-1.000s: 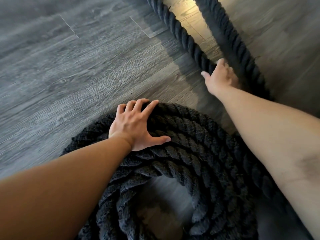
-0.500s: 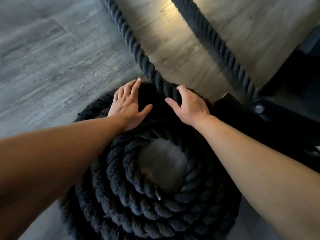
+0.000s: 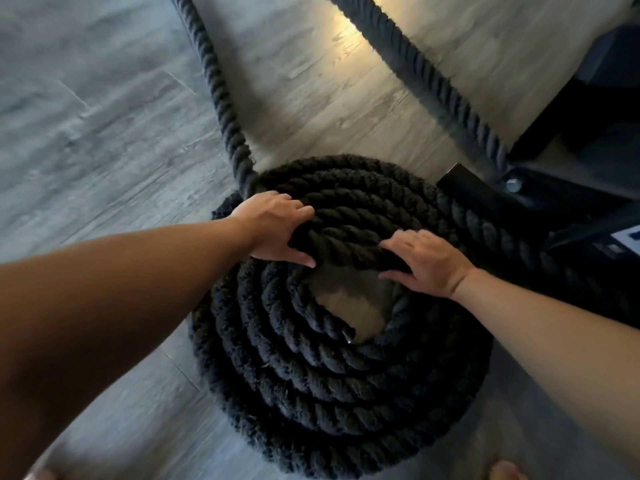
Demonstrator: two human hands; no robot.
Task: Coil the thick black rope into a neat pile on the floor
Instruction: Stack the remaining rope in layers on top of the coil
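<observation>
The fingers [image 3: 300, 212] of the left hand [image 3: 270, 226] are curled over the innermost top turn of the thick black rope [image 3: 346, 245], with the thumb tucked under on the hollow side, so the turn is clasped. Just to the right, the right hand [image 3: 427, 263] has the same turn, fingers [image 3: 398, 242] draped across its crown and thumb below. How far they wrap round is lost in the dark fibres, though it reads as a grip. The hands are near each other but apart, both on the far rim of the hollow.

Most of the rope lies as a round, layered coil [image 3: 311, 362] on the grey plank floor [image 3: 104, 133]. A feeding strand [image 3: 216, 84] comes in from the far left and joins the coil just beyond the left hand. A second length [image 3: 433, 84] runs toward a dark metal frame [image 3: 519, 202] on the right, close against the coil.

The likely trouble is springback. Rope this stiff may push outward once released, so the top turn could roll off the stack or sag into the hollow. The drag of the uncoiled strand could also skew the far-left edge, and crowding against the frame may flatten the right side.
</observation>
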